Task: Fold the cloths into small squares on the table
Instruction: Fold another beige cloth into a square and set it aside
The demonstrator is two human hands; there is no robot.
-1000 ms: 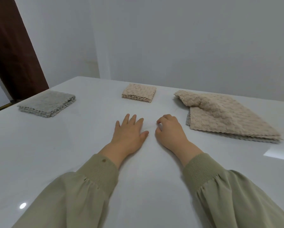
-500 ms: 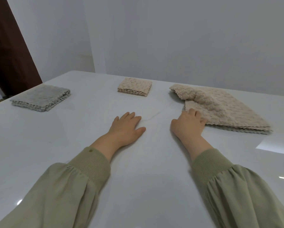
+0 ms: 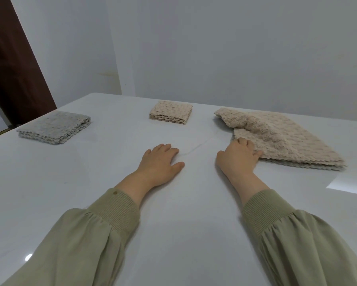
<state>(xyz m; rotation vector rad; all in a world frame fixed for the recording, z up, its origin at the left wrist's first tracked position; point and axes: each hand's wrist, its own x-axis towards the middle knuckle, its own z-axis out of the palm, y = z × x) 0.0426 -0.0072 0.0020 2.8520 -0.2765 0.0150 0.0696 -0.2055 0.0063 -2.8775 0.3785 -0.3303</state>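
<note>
Head: two folded cloths point(image 3: 54, 127) point(image 3: 171, 112), one pile point(image 3: 287, 141)

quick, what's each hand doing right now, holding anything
Left hand: open, flat on the table, holding nothing.
Right hand: touches the near corner of the large beige cloth; whether it grips it cannot be told.
</note>
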